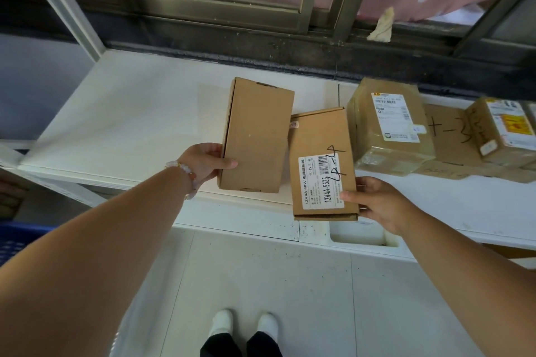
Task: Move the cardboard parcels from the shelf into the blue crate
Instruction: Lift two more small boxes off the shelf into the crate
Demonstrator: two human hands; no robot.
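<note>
Left hand (pixel 207 162) grips plain cardboard box (pixel 256 136) at white shelf (pixel 121 124) front edge. Right hand (pixel 377 203) pinches labelled flat box (pixel 322 165), overhanging the edge. Open shelf leftward; blue crate (pixel 17 240) far left.

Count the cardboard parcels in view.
5 at least: plain box in the left hand, labelled box in the right hand, taped box, flat box, small box. More may sit beyond the right edge.
</note>
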